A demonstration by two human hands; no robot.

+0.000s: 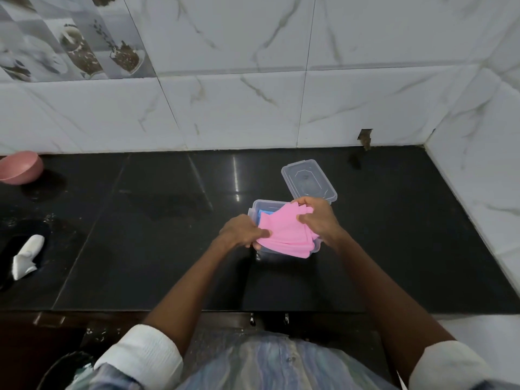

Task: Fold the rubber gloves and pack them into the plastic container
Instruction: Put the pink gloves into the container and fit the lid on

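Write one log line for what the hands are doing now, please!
left hand: grips pink rubber glove | right hand: grips same | glove: over clear plastic container | blue glove: inside

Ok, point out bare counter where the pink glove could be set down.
Bare: the black counter between the pink bowl and plastic container, and right of the lid. Crowded: both hands, pink glove over the container.

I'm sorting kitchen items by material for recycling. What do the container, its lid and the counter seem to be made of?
The container and its lid look like thin, clear plastic: the dark counter shows through them, and their edges are moulded. The counter looks like polished black stone, perhaps granite, since it mirrors light streaks and the wall tiles. The pink glove looks like matte, floppy rubber.
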